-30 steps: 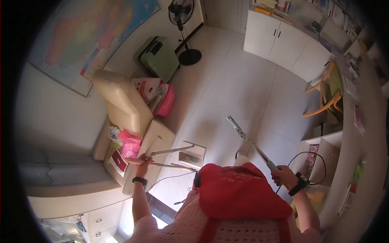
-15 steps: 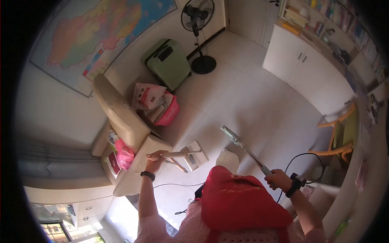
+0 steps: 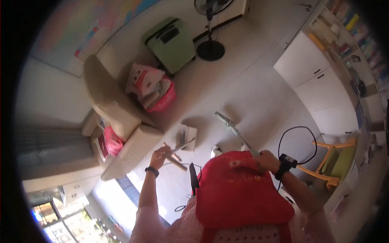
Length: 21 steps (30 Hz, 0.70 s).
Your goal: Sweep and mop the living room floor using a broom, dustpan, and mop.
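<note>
My left hand (image 3: 161, 156) is closed around a bundle of slim pieces: a thick pale rod (image 3: 177, 163), a thin pale bar and a brownish stick; I cannot tell their exact kind. Just beyond them on the floor lies a whitish box-like thing (image 3: 189, 137) with a grey recess. My right hand (image 3: 267, 161) grips a slim silvery pole (image 3: 243, 141), whose narrow pale-green head (image 3: 224, 119) points away over the floor. A red apron (image 3: 239, 194) covers my front between the arms, and part of a white object (image 3: 216, 151) shows past its top edge.
At the left stands a beige sofa (image 3: 107, 101) with a pink bag (image 3: 112, 141) on it. Beyond are a full pink tub (image 3: 164, 99), a green suitcase (image 3: 172, 46) and a standing fan (image 3: 210, 50). White cabinets (image 3: 304, 60) and a wooden chair (image 3: 336, 162) line the right; a black cable (image 3: 298, 127) loops nearby.
My view has turned and shifted. The rods in my left hand have swung apart, the thick one now pointing down right. My right hand has come inward with the pole, against the apron's edge.
</note>
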{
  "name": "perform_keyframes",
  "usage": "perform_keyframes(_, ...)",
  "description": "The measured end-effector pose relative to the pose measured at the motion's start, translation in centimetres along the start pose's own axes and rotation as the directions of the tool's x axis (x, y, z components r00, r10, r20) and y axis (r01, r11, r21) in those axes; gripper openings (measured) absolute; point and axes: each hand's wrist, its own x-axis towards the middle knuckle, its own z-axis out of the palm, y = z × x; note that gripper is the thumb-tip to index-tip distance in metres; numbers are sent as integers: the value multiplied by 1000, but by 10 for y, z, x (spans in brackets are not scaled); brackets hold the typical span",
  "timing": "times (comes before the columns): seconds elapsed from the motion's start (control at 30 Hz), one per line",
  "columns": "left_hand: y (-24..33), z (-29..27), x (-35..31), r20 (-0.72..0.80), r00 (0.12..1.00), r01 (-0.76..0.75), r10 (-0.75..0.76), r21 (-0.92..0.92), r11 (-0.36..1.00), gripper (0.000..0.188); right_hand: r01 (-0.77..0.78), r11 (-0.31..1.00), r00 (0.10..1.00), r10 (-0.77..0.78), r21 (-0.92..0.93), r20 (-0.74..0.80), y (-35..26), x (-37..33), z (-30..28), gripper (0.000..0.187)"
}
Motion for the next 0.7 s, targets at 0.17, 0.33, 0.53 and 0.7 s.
perform_keyframes(0.17,-6,22,28,-146,985,82,-90,-60,995,39,49,948,996,-68,313,51,14,31,-38,18)
perform_keyframes(0.33,-6,22,14,-264,945,169,-193,-111,979,78,-555,402,832,301,729,467,6,53,-95,25)
perform_keyframes(0.53,23,46,-44,-518,655,210,-551,-575,791,82,-401,570,910,157,717,384,45,54,-109,25)
perform_keyframes(0.7,121,68,-84,-625,466,66,-626,-681,729,68,-522,518,843,191,677,503,56,50,-134,24)
